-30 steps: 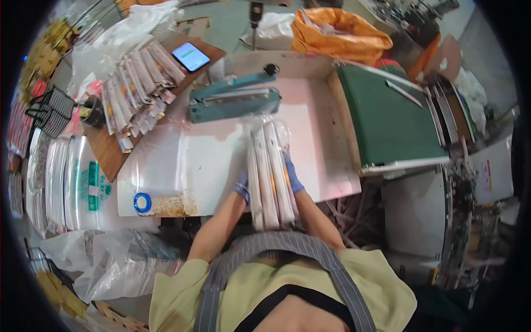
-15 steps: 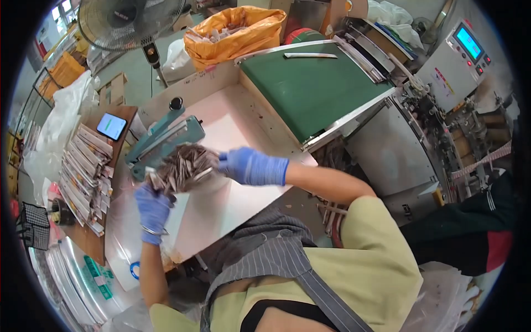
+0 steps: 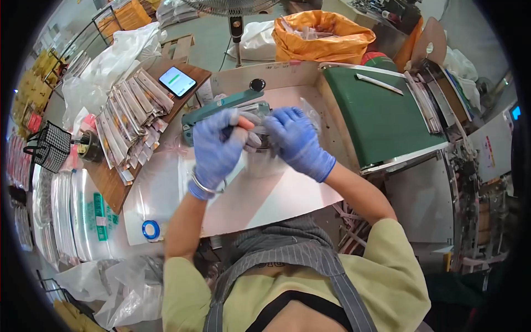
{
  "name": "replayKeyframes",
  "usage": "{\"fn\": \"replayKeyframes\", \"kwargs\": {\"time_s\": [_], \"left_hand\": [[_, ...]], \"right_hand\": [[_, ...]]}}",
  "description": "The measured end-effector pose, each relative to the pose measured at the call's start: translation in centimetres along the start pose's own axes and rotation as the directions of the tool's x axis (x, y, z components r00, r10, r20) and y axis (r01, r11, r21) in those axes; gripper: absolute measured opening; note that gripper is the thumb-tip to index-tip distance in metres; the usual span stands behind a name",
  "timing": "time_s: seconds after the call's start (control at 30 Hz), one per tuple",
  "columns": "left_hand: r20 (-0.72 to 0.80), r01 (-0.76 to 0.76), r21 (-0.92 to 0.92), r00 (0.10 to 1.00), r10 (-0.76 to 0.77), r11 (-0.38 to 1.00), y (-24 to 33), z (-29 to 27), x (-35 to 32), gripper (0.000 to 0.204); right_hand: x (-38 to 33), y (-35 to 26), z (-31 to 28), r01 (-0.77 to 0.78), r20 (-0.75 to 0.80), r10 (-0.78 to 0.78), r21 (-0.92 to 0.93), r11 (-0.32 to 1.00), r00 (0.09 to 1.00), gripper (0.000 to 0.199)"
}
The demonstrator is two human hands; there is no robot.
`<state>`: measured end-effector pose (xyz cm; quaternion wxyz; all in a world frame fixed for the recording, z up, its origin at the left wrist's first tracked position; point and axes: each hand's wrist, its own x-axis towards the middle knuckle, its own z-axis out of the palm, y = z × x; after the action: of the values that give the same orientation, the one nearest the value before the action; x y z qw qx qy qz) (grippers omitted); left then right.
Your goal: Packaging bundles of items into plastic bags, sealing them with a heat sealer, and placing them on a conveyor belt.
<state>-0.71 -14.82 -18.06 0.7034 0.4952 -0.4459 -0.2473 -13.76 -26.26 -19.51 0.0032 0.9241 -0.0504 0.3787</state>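
Note:
Both my gloved hands are raised close together over the white work surface point(image 3: 243, 205). My left hand point(image 3: 217, 146), with bare fingertips, is closed on a bundle of thin greyish packets point(image 3: 254, 133). My right hand point(image 3: 298, 143) is curled closed at the bundle's other side; the fingers' exact hold is blurred. Something pale and see-through, perhaps a plastic bag, hangs below the bundle. Just behind my hands stands a teal hand-lever bag sealer point(image 3: 221, 108) with a black knob, partly covered by them. A crumpled clear plastic piece point(image 3: 311, 115) lies beside my right hand.
On a brown board point(image 3: 105, 185) at left lie stacked packets point(image 3: 130, 116) and a lit phone point(image 3: 177, 81). A blue tape roll point(image 3: 150, 229) sits at front left. A green conveyor point(image 3: 381, 119) adjoins at right. Behind are an orange sack point(image 3: 323, 47) and a fan point(image 3: 237, 27).
The view has turned left. My hands have come closer together around the bundle, in front of the sealer; before, they were spread at its two ends.

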Motion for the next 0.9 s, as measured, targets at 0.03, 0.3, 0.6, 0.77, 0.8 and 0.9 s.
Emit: {"fn": "replayKeyframes", "kwargs": {"time_s": [0.03, 0.3, 0.6, 0.77, 0.8, 0.9], "left_hand": [[0.0, -0.152, 0.093, 0.988, 0.152, 0.984, -2.0, -0.6, -0.8, 0.02], [0.083, 0.325, -0.091, 0.944, -0.318, 0.941, -16.8, 2.6, -3.1, 0.044], [-0.025, 0.526, -0.386, 0.815, -0.579, 0.758, -19.9, -4.8, -0.2, 0.035], [-0.121, 0.601, -0.082, 0.786, -0.607, 0.795, -21.9, -11.5, -3.9, 0.023], [-0.136, 0.607, -0.085, 0.778, -0.613, 0.79, -21.3, -11.5, -4.8, 0.023], [-0.162, 0.496, -0.029, 0.855, -0.493, 0.868, -18.6, -11.3, -7.4, 0.034]], "right_hand": [[-0.8, 0.2, 0.2, 0.006, -0.111, -0.004, 0.016, 1.0, 0.994, 0.019], [2.4, 10.0, 11.0, -0.356, -0.241, 0.374, 0.116, 0.927, 0.895, 0.011], [6.8, 7.1, 16.3, -0.448, -0.009, 0.569, 0.606, 0.657, 0.822, 0.019], [-1.2, 10.9, 22.1, -0.547, 0.194, 0.788, 0.811, 0.206, 0.585, 0.012], [-1.8, 10.8, 22.6, -0.505, 0.224, 0.821, 0.858, 0.089, 0.525, 0.011], [-1.9, 10.9, 23.4, -0.483, 0.245, 0.828, 0.875, 0.036, 0.505, 0.011]]}}
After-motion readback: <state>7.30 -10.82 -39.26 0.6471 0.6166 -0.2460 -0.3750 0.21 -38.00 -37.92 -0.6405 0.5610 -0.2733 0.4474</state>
